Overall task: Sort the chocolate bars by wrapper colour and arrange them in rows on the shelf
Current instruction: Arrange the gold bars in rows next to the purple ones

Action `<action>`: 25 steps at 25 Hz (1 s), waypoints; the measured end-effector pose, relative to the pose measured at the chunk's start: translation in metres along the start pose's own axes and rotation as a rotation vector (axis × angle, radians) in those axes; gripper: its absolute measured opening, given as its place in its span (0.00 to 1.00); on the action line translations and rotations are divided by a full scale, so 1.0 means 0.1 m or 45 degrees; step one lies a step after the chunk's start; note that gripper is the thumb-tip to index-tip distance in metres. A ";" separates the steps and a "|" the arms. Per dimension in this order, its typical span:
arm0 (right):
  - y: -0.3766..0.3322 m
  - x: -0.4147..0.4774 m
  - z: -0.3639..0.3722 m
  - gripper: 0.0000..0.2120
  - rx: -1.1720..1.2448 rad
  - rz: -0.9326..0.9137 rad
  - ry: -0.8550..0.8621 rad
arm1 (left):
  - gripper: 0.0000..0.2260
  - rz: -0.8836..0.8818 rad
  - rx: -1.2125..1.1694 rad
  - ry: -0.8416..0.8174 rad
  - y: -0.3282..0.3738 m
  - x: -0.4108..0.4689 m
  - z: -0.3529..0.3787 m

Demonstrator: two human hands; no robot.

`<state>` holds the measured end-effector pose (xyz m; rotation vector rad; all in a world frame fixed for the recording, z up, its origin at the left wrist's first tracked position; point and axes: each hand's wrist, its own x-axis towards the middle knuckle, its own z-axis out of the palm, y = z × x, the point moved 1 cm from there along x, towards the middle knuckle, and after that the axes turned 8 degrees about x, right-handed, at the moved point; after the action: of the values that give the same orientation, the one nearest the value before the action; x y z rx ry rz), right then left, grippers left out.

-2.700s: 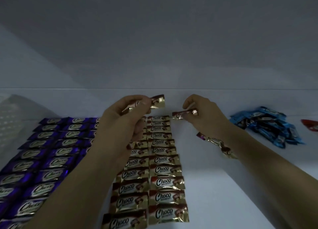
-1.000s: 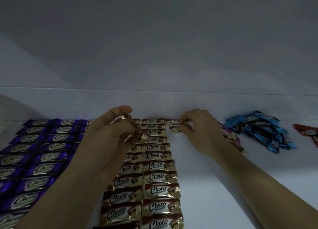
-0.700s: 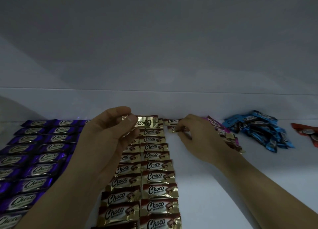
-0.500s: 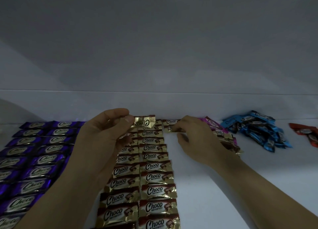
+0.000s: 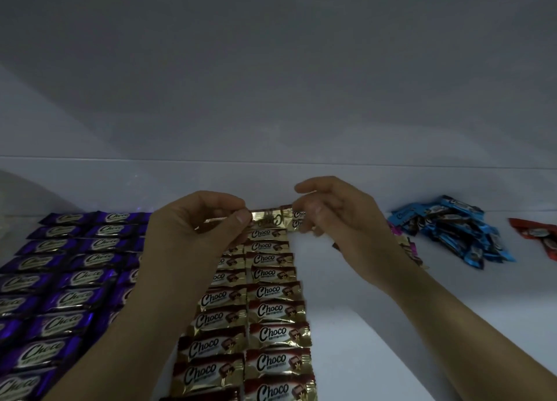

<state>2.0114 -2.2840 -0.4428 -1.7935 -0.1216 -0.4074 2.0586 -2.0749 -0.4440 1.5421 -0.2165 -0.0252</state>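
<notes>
Your R hand (image 5: 340, 220) has come up off the shelf (image 5: 376, 325) to meet your L hand (image 5: 193, 232). Both now pinch one gold bar (image 5: 268, 218), thumb + forefinger at each end, other fingers curled. It's held btwn the hands, just above the gold rows (image 5: 271, 310). To the left of the L hand: purple rows (image 5: 60, 280). To the right of the R hand: blue pile (image 5: 446, 229).

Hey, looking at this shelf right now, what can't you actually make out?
Head view only.
Purple rows: cut off by left and bottom edges, count unknown.
Left gold column: partly covered by the left hand.
Red wrapper: cut by right edge.
Whether the right hand grips the held gold bar: fingers hide its end.
</notes>
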 end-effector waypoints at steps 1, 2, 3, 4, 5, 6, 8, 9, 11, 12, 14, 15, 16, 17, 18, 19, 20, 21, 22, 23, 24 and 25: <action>-0.08 -0.03 0.06 0.12 0.187 0.062 -0.071 | 0.05 0.043 0.062 -0.011 -0.01 -0.01 0.02; -0.11 -0.06 0.12 0.13 0.270 0.079 -0.112 | 0.06 0.072 0.106 -0.030 -0.01 -0.02 0.03; -0.12 -0.09 0.17 0.14 0.292 0.066 -0.111 | 0.07 0.094 0.140 -0.050 -0.02 -0.02 0.04; -0.12 -0.09 0.19 0.14 0.295 0.058 -0.068 | 0.07 0.120 0.185 -0.065 -0.03 -0.03 0.05; -0.12 -0.06 0.15 0.13 0.298 0.061 0.010 | 0.07 0.165 0.283 -0.080 -0.04 -0.03 0.05; -0.12 -0.03 0.09 0.13 0.292 0.063 0.107 | 0.05 0.249 0.481 -0.101 -0.05 -0.04 0.04; -0.08 0.05 -0.11 0.12 0.098 0.014 0.275 | 0.08 0.474 1.028 -0.166 -0.06 -0.09 0.04; -0.03 0.07 -0.20 0.13 -0.087 -0.036 0.303 | 0.14 0.544 1.224 -0.231 -0.08 -0.11 0.06; 0.08 0.08 -0.27 0.14 -0.398 -0.123 0.260 | 0.22 0.514 1.448 -0.408 -0.11 -0.15 0.08; 0.13 0.07 -0.26 0.13 -0.473 -0.152 0.211 | 0.26 0.479 1.530 -0.478 -0.11 -0.18 0.10; 0.21 0.03 -0.20 0.13 -0.569 -0.225 0.121 | 0.31 0.425 1.686 -0.591 -0.14 -0.20 0.10; 0.24 0.03 -0.18 0.12 -0.645 -0.280 0.085 | 0.32 0.410 1.742 -0.639 -0.15 -0.21 0.09; 0.27 0.03 -0.17 0.10 -0.743 -0.340 0.047 | 0.33 0.386 1.779 -0.682 -0.16 -0.22 0.08; 0.31 0.04 -0.15 0.08 -0.834 -0.384 0.007 | 0.34 0.363 1.797 -0.724 -0.18 -0.23 0.07; 0.36 0.04 -0.13 0.08 -0.908 -0.395 -0.029 | 0.35 0.349 1.814 -0.763 -0.20 -0.23 0.06; 0.40 0.04 -0.11 0.07 -0.958 -0.367 -0.068 | 0.35 0.348 1.834 -0.791 -0.21 -0.23 0.06; 0.44 0.04 -0.09 0.06 -0.986 -0.322 -0.105 | 0.35 0.342 1.863 -0.815 -0.22 -0.23 0.06; 0.47 0.03 -0.08 0.06 -0.993 -0.281 -0.140 | 0.35 0.342 1.889 -0.824 -0.22 -0.23 0.07; 0.48 0.03 -0.07 0.05 -0.983 -0.252 -0.165 | 0.35 0.341 1.897 -0.829 -0.22 -0.23 0.06; 0.49 0.02 -0.08 0.05 -0.964 -0.233 -0.174 | 0.35 0.345 1.891 -0.836 -0.23 -0.23 0.06; 0.49 0.02 -0.09 0.06 -0.948 -0.219 -0.163 | 0.35 0.339 1.893 -0.845 -0.22 -0.23 0.06; 0.48 0.02 -0.11 0.07 -0.946 -0.211 -0.140 | 0.35 0.348 1.890 -0.844 -0.23 -0.22 0.05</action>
<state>2.0246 -2.3071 -0.4837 -2.5505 -0.2162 -0.5124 2.0386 -2.0776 -0.4700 2.9206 -1.1603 -0.1948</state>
